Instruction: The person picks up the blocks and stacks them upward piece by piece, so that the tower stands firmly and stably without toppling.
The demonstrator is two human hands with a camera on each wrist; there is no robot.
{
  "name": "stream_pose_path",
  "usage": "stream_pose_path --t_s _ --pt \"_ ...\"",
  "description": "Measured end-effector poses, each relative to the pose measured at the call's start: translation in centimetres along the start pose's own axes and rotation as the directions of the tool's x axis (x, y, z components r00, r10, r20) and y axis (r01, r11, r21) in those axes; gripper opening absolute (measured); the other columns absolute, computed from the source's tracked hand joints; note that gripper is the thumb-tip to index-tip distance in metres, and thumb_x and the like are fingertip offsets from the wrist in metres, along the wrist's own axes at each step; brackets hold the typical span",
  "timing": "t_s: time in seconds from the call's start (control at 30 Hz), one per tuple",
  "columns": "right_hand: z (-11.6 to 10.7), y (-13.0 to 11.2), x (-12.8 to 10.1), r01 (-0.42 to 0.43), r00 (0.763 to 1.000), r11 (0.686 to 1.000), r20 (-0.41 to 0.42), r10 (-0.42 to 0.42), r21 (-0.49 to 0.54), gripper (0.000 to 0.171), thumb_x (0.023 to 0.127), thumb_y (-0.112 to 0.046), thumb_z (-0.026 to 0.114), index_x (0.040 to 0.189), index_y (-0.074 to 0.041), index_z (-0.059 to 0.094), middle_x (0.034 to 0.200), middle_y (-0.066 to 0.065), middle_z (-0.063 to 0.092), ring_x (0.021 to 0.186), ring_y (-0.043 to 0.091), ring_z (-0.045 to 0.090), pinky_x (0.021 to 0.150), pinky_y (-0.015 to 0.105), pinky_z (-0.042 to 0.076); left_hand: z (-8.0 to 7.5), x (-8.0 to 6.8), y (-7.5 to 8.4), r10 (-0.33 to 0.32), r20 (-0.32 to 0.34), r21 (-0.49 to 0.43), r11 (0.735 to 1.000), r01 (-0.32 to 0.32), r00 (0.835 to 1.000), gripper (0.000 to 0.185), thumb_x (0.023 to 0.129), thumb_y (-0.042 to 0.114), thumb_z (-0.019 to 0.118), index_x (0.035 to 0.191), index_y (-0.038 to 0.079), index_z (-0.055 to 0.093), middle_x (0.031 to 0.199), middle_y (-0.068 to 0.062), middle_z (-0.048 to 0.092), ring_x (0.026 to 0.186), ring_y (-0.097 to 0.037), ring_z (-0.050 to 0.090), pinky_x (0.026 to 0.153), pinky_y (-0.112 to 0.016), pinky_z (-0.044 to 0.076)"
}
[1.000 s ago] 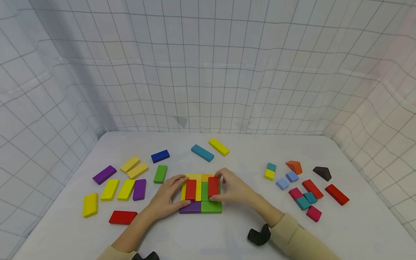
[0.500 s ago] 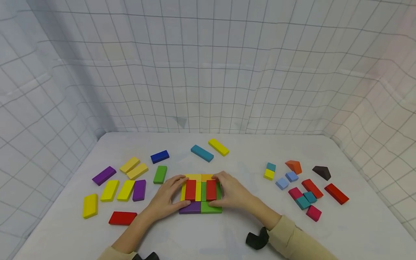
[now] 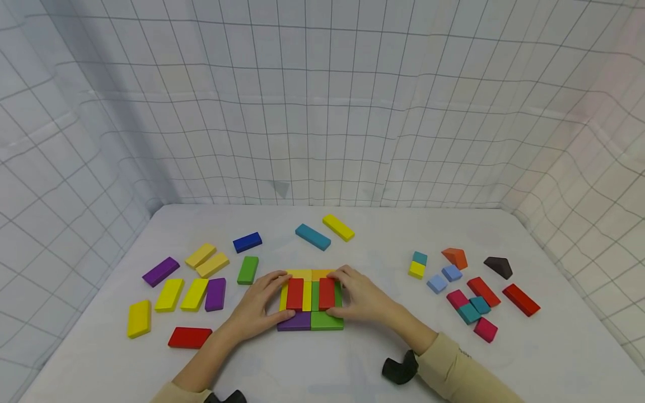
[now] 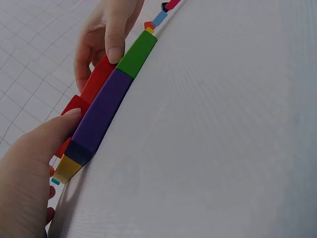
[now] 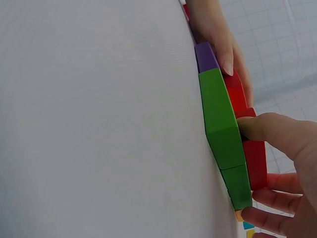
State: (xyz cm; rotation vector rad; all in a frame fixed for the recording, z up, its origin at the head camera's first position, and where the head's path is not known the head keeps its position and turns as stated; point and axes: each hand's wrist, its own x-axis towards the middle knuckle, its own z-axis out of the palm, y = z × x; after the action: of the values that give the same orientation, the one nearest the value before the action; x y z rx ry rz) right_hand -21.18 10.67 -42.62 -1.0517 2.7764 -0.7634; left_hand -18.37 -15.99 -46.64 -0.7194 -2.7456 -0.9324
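Observation:
A flat stack of coloured blocks sits mid-table, with a purple block (image 3: 294,321) and a green block (image 3: 326,321) along its near edge. Two red blocks lie on top, one to the left (image 3: 295,294) and one to the right (image 3: 326,293). My left hand (image 3: 257,305) holds the stack's left side, its thumb (image 4: 69,116) against the near end of the left red block above the purple block (image 4: 101,111). My right hand (image 3: 360,299) pinches the right red block (image 5: 255,156) end to end, its thumb (image 5: 252,126) just above the green block (image 5: 220,119).
Loose yellow, purple, green, blue and red blocks (image 3: 190,337) lie to the left. A teal block (image 3: 313,237) and a yellow block (image 3: 338,227) lie behind the stack. Small red, teal, blue, orange and dark blocks (image 3: 483,291) are scattered on the right. Gridded cloth walls surround the table.
My right hand has moved the right red block slightly left and set it flat on the stack, parallel to the other red block. The left hand has stayed put.

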Motion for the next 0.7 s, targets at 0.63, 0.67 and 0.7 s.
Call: stream_pose_path --t_s 0.63,0.67,0.7 --pt "-1.8 4.6 7.1 -0.108 0.976 0.975 -0.169 0.141 0.192 0.045 0.083 -0.019 0.068 0.123 -0.003 0.053 0.111 0.013 0.056 0.092 0.022 0.052 0.079 0.031 0.048 -0.1 -0.1 0.1 -0.026 0.020 -0.011 1.000 0.026 0.999 0.073 0.077 0.050 0.065 0.138 0.018 0.041 0.141 -0.005 0.037 0.128 -0.028 0.033 0.100 -0.057 0.030" --pt "-1.6 4.8 7.5 -0.117 0.976 0.976 -0.159 0.147 0.185 0.045 0.083 -0.019 0.068 0.123 -0.003 0.053 0.111 0.012 0.056 0.091 0.022 0.052 0.079 0.030 0.048 -0.1 -0.1 0.1 -0.026 0.021 -0.012 1.000 0.026 0.999 0.073 0.077 0.050 0.065 0.138 0.018 0.041 0.141 -0.005 0.037 0.128 -0.028 0.033 0.100 -0.057 0.030" --pt "-1.4 5.0 7.8 -0.127 0.976 0.976 -0.151 0.155 0.179 0.046 0.083 -0.019 0.068 0.124 -0.003 0.053 0.111 0.012 0.056 0.091 0.021 0.051 0.080 0.029 0.047 -0.1 -0.1 0.1 -0.026 0.021 -0.012 1.000 0.026 0.999 0.073 0.078 0.050 0.065 0.138 0.018 0.041 0.141 -0.005 0.037 0.128 -0.027 0.033 0.100 -0.057 0.030"
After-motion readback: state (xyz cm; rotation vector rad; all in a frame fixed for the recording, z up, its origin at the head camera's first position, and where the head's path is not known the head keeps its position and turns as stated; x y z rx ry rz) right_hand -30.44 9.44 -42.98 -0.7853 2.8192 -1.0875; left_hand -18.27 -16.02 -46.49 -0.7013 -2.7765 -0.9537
